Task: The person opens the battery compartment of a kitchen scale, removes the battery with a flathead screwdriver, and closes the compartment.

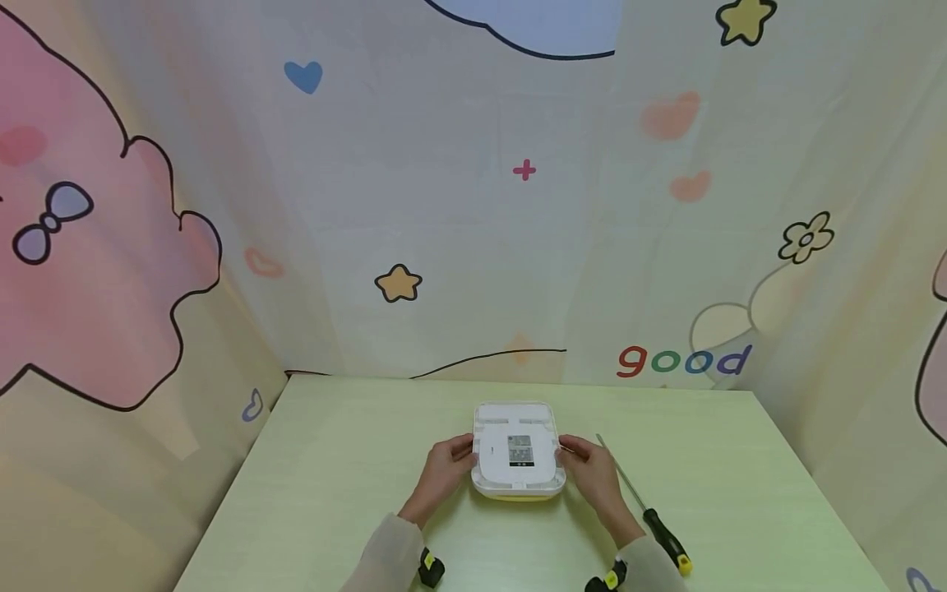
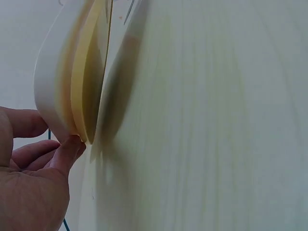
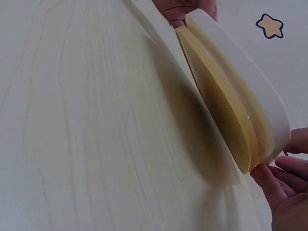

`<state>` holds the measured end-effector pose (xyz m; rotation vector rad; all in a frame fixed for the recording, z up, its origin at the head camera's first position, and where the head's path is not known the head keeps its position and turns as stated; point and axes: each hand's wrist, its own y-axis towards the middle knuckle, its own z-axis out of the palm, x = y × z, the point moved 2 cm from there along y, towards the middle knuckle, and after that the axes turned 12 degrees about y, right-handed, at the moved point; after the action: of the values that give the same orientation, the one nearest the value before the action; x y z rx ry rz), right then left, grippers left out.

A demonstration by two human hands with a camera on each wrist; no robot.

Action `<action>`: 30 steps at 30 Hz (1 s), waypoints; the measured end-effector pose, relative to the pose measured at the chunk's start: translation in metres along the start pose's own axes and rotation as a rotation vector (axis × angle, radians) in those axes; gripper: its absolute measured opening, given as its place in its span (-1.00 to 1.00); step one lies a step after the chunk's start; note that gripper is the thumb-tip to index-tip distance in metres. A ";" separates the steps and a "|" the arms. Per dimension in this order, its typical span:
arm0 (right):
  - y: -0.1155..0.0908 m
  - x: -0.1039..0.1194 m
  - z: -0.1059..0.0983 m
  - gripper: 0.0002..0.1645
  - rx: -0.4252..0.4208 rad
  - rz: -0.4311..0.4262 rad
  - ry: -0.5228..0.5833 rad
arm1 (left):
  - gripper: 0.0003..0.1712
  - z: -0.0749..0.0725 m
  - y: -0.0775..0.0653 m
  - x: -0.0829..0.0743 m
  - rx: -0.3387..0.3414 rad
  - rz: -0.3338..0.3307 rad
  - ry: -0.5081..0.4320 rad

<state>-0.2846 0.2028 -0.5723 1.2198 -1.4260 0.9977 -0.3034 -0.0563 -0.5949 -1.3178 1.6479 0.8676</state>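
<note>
A white, rounded-square device (image 1: 491, 469) with a yellow face lies between my hands near the middle of the table. Its white back, bearing a grey printed label (image 1: 521, 450), is turned up, and the yellow face (image 2: 83, 91) points down. My left hand (image 1: 444, 469) pinches its left side between thumb and fingers. On the opposite side, my right hand (image 1: 598, 478) grips the edge the same way. Both wrist views show the yellow face close over the tabletop, with a shadow beneath. Just right of my right hand is a screwdriver (image 1: 667, 538), its black handle ending in yellow.
The pale green wood-grain table (image 1: 333, 444) reaches back to a printed curtain (image 1: 459, 205) with stars, hearts and the word "good". More curtain hangs along the left and right sides. The screwdriver's shaft (image 1: 621, 473) slants back alongside my right hand.
</note>
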 end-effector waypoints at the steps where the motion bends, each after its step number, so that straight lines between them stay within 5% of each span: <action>1: 0.000 -0.001 0.000 -0.63 0.002 0.008 0.012 | -0.47 0.000 0.000 0.001 0.005 -0.010 -0.002; 30: 0.005 -0.019 0.001 -0.58 0.038 0.093 0.030 | -0.34 0.002 0.003 0.004 0.068 -0.034 -0.060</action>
<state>-0.2897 0.2067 -0.5910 1.1704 -1.4568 1.1068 -0.3065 -0.0556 -0.5997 -1.2583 1.5908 0.8165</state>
